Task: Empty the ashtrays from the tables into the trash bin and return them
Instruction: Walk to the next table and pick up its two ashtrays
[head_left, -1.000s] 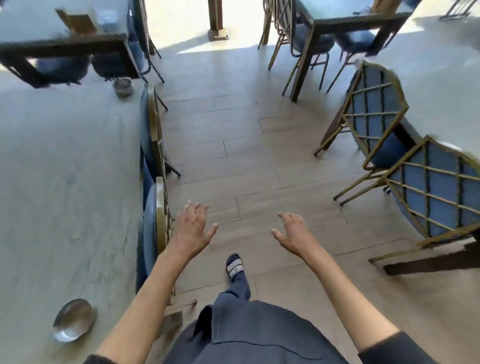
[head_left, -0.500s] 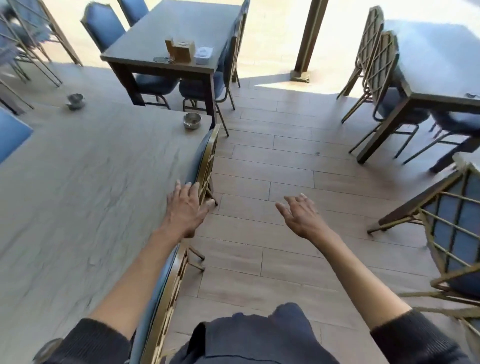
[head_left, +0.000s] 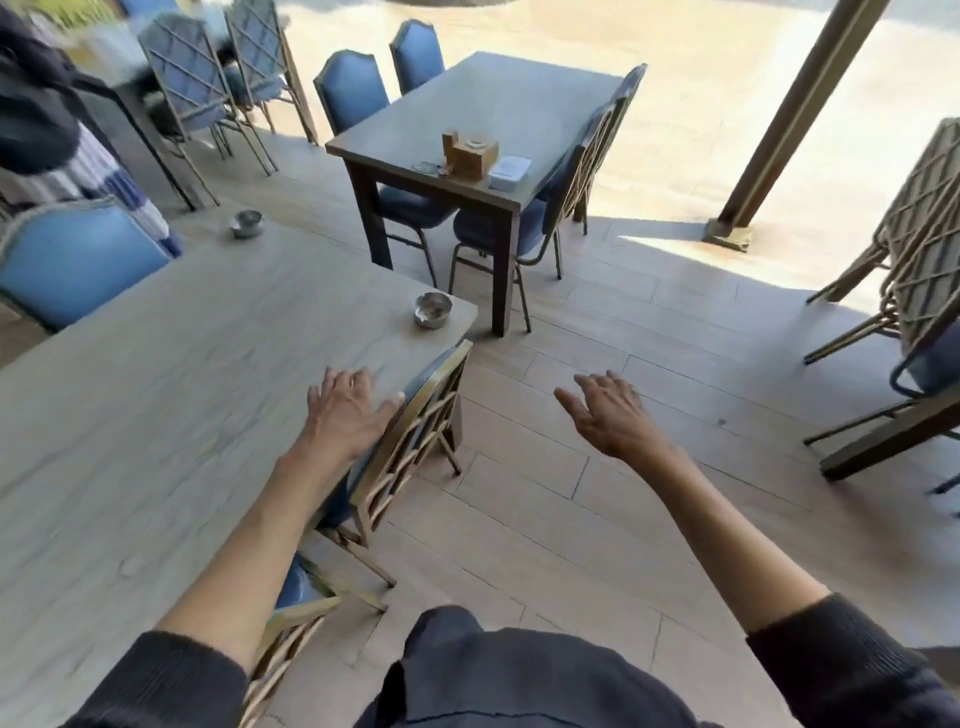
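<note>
Two round metal ashtrays sit on the long pale desk (head_left: 156, 395), whose top has a streaky wood-grain look. The nearer ashtray (head_left: 432, 309) stands close to the desk's far right corner, with something greyish inside; the farther ashtray (head_left: 245, 224) sits near the far left edge, well apart from the first. A blue padded chair with a gold lattice back (head_left: 415, 431) is pushed in against the desk's right side, between the person and the nearer ashtray. A second like it (head_left: 291, 618) shows partly under the left forearm.

The left hand (head_left: 345, 413) hovers over the desk edge and the chair's top rail, fingers spread and relaxed, its grip released and holding nothing; whether it touches the rail I cannot tell. The right hand (head_left: 610, 415) hangs over the plank floor (head_left: 597, 519), fingers loosely spread, grip also released.

Beyond stands a dark square desk (head_left: 467, 104) carrying a small wooden box (head_left: 470, 153), a white flat pack (head_left: 510, 172) just beside it, and a low shiny thing too small to make out. Four blue chairs stand round that desk, two on the far side and two on the right. A slanted wooden post (head_left: 789, 119) rises at the right, with more lattice chairs (head_left: 919, 218) past it. At the far left another blue chair back (head_left: 78, 260) stands by the pale desk, and a person in dark and striped cloth (head_left: 62, 156) shows behind it.
</note>
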